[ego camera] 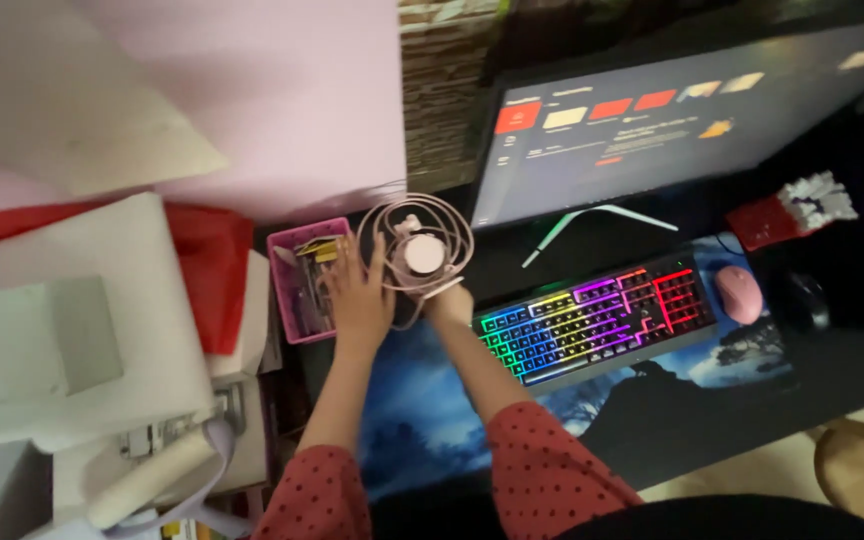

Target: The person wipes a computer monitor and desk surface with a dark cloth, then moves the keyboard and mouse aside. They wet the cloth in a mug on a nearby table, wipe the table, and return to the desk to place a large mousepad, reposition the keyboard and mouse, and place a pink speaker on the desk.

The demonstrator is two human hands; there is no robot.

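Desk from above, dim light, slight blur. I log from big to small.

Monitor (672, 110): wide, dark screen with red and pale tiles; its top right corner is cut off by the frame. Dark blue desk mat (422, 410) under both forearms, partly hidden by red dotted sleeves. White foam blocks (62, 320) fill the left side, stacked over something red I cannot identify.

Keyboard (597, 320): rainbow backlit, angled, just right of the right wrist. Pink basket (304, 280): small, slotted, full of pens or similar; contents too blurred to name. Pink mouse (739, 293) sits near the keyboard's right end.

Left hand (359, 295): flat, fingers spread, lying beside the basket and touching the cable loop's left edge; gripping nothing.

Right hand (447, 298): mostly hidden beneath the cable bundle, so I cannot tell whether its fingers are closed on it or only supporting it.

Coiled cable (414, 250): pale pink-white, wound in several round loops, with a round puck-like part, possibly a charger head, in the centre. It sits between the basket and the monitor's lower left corner, above both hands.
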